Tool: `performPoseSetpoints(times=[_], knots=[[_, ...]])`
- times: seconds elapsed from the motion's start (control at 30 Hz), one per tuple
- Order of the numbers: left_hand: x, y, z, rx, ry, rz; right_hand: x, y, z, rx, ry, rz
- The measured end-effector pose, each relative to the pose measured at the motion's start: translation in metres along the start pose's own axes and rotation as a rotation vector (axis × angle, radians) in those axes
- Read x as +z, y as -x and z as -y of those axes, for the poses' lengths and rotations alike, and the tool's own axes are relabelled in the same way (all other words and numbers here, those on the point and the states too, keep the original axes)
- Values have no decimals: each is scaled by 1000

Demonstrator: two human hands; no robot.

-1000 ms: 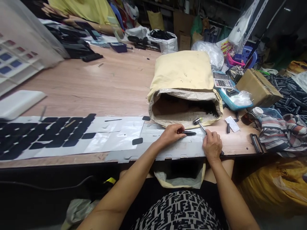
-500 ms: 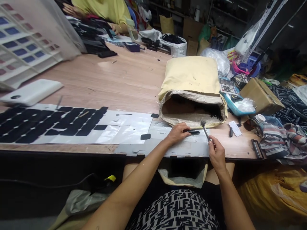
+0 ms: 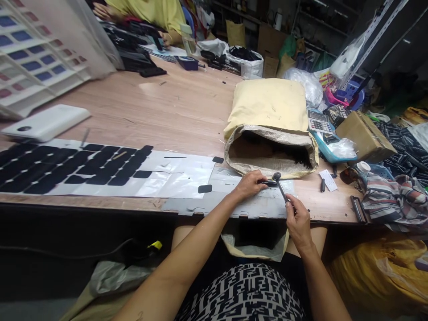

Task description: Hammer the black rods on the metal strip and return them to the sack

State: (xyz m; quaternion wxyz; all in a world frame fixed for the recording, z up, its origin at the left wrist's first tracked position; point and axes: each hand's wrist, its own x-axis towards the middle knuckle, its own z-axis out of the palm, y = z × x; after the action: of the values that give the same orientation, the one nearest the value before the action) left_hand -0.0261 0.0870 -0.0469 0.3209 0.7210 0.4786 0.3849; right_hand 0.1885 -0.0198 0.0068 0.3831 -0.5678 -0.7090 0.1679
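Note:
My left hand [image 3: 250, 183] is closed, pinching a thin black strip-like piece [image 3: 266, 183] against the grey-white sheet [image 3: 220, 207] at the table's front edge. In my closed right hand [image 3: 298, 218] is a metal tool with a slim handle and a round head [image 3: 277, 176], shaped like a ratchet wrench. Its head is right by the far end of the black piece; whether they touch I cannot tell. Just beyond both hands lies an open yellow sack [image 3: 269, 107], its mouth facing me and dark bits inside. A second open bag [image 3: 254, 252] hangs below the table edge.
Rows of black rounded pads [image 3: 113, 167] lie on white sheeting at left, near a white power bank [image 3: 47, 122]. To the right are a calculator [image 3: 319, 121], a blue tray [image 3: 334, 151], a cardboard box [image 3: 366, 136] and cloth [image 3: 389, 200]. Another person [image 3: 150, 18] sits across the table.
My right hand has moved slightly left, bringing the tool's round head over to the black piece. My left hand keeps its pinch, and the view has shifted a little.

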Motion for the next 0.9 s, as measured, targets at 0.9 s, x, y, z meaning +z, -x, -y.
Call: performPoseSetpoints(times=[0.9], knots=[[-17,3,-11,-24,173,-4,14,-35,-51,-69,751,-173]])
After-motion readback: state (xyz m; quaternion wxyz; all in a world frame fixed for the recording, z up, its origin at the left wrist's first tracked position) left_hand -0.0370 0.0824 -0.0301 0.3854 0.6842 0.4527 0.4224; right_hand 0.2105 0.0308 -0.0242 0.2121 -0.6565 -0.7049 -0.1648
